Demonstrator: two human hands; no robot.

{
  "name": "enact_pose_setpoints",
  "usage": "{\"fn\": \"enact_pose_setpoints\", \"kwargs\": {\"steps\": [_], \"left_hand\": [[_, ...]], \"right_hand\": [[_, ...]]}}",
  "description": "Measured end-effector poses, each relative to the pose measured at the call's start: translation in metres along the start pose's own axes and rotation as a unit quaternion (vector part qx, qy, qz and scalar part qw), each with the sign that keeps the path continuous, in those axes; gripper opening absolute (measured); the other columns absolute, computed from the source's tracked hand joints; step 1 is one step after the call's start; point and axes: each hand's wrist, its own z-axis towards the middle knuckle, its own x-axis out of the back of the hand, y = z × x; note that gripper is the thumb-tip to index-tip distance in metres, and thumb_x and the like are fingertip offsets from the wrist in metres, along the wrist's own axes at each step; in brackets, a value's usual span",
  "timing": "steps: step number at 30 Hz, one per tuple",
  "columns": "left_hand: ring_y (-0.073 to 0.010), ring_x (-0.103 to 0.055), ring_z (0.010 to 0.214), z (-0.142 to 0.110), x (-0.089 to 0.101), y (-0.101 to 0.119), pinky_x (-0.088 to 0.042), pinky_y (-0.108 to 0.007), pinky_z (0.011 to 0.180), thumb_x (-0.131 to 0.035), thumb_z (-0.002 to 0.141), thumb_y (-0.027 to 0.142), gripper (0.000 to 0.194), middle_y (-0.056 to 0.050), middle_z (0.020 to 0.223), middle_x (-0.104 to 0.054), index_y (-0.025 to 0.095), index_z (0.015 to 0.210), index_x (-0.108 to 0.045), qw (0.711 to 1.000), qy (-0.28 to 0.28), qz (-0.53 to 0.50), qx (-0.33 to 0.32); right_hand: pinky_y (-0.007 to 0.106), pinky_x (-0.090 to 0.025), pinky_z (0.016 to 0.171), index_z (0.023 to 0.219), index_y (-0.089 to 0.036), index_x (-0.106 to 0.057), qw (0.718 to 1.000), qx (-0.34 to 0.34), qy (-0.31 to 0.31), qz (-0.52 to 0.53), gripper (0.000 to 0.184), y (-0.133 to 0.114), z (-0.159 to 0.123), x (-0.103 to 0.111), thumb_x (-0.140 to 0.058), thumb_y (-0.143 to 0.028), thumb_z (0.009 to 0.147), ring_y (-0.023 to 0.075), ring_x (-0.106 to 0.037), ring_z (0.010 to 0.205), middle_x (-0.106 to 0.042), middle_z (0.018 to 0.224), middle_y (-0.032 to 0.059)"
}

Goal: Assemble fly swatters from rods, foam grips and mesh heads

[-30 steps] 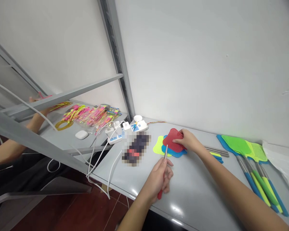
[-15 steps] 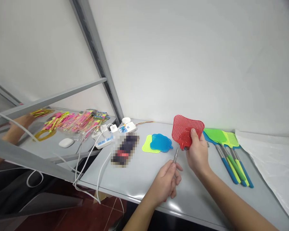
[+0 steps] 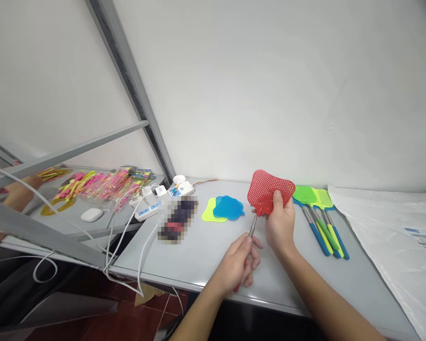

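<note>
Closing the earlier gap above the table (image 3: 199, 260), the red head (image 3: 264, 191) is now meeting the tip of the rod (image 3: 252, 227); keeping both in line is looking wise! Right hand (image 3: 281, 223) is pinching the red head, thumb across it; left hand (image 3: 239, 264) is curling around the rod, outer fingers loosely bent.

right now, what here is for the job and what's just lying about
For the job, it seems:
red mesh head in right hand
metal rod in left hand
blue mesh
yellow mesh
swatters

Lying about, seemingly:
white power strips
rounded white case
white plastic sheet
</note>
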Motion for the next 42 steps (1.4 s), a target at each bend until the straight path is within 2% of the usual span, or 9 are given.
{"fn": "enact_pose_setpoints", "kwargs": {"steps": [7,16,21,26,29,34,37,42], "left_hand": [[-0.0023,-0.022,0.031,0.001,0.001,0.0,-0.033,-0.016,0.032,-0.037,0.093,0.055,0.039,0.008,0.058,-0.045,0.019,0.098,-0.052,1.0,-0.001,-0.002,0.01],[-0.0022,-0.02,0.031,0.005,0.003,-0.002,-0.032,-0.017,0.033,-0.038,0.093,0.054,0.04,0.007,0.059,-0.046,0.018,0.101,-0.053,1.0,-0.005,-0.009,0.02],[-0.0022,-0.018,0.031,0.01,0.006,-0.006,-0.032,-0.017,0.033,-0.037,0.094,0.052,0.037,0.009,0.056,-0.039,0.018,0.094,-0.053,0.998,-0.025,-0.058,0.031],[-0.0022,-0.015,0.031,0.018,0.008,-0.006,-0.025,-0.015,0.033,-0.039,0.094,0.052,0.034,0.011,0.054,-0.031,0.02,0.086,-0.048,0.987,-0.058,-0.126,0.08],[-0.0023,-0.014,0.032,0.021,0.008,-0.005,-0.022,-0.015,0.032,-0.039,0.094,0.051,0.033,0.01,0.054,-0.031,0.021,0.084,-0.046,0.985,-0.057,-0.13,0.094],[-0.0024,-0.013,0.032,0.024,0.009,-0.004,-0.02,-0.015,0.031,-0.039,0.095,0.05,0.032,0.01,0.054,-0.031,0.021,0.081,-0.045,0.985,-0.048,-0.135,0.099],[-0.0026,-0.011,0.03,0.023,0.012,-0.005,-0.017,-0.015,0.03,-0.041,0.094,0.049,0.031,0.01,0.052,-0.03,0.021,0.079,-0.042,0.97,-0.08,-0.195,0.121],[-0.0026,-0.006,0.028,0.022,0.016,-0.001,-0.013,-0.014,0.028,-0.046,0.092,0.048,0.032,0.011,0.048,-0.027,0.022,0.076,-0.037,0.916,-0.16,-0.332,0.157]], "right_hand": [[0.029,-0.051,0.051,0.106,-0.025,-0.049,1.0,0.007,-0.004,-0.012,0.03,-0.001,-0.001,-0.001,-0.049,-0.049,0.088,0.0147,-0.059,0.06,-0.062,0.089,0.0024],[0.031,-0.052,0.057,0.102,-0.025,-0.052,1.0,-0.007,-0.013,-0.014,0.026,0.007,0.004,0.003,-0.053,-0.047,0.087,0.0173,-0.064,0.069,-0.065,0.089,0.0015],[0.031,-0.052,0.057,0.103,-0.024,-0.052,0.998,-0.014,-0.023,-0.05,0.03,0.012,0.009,0.01,-0.051,-0.05,0.087,0.0185,-0.064,0.071,-0.066,0.091,0.0033],[0.028,-0.048,0.05,0.101,-0.024,-0.05,0.997,-0.024,-0.031,-0.073,0.03,0.018,0.014,0.017,-0.052,-0.051,0.087,0.0152,-0.058,0.056,-0.063,0.079,0.0],[0.027,-0.046,0.047,0.098,-0.025,-0.05,0.996,-0.021,-0.015,-0.086,0.029,0.022,0.017,0.02,-0.052,-0.051,0.086,0.0128,-0.052,0.049,-0.059,0.073,-0.0026],[0.026,-0.044,0.046,0.098,-0.026,-0.05,0.995,-0.027,-0.002,-0.096,0.026,0.026,0.017,0.022,-0.052,-0.049,0.087,0.0116,-0.048,0.048,-0.059,0.075,-0.0031],[0.025,-0.041,0.043,0.095,-0.026,-0.049,0.995,-0.021,-0.018,-0.098,0.023,0.026,0.015,0.021,-0.052,-0.047,0.088,0.0117,-0.048,0.047,-0.056,0.069,-0.0045],[0.023,-0.04,0.041,0.093,-0.026,-0.048,0.997,-0.029,-0.031,-0.069,0.019,0.023,0.011,0.016,-0.053,-0.044,0.089,0.0096,-0.045,0.045,-0.054,0.067,-0.0069]]}}
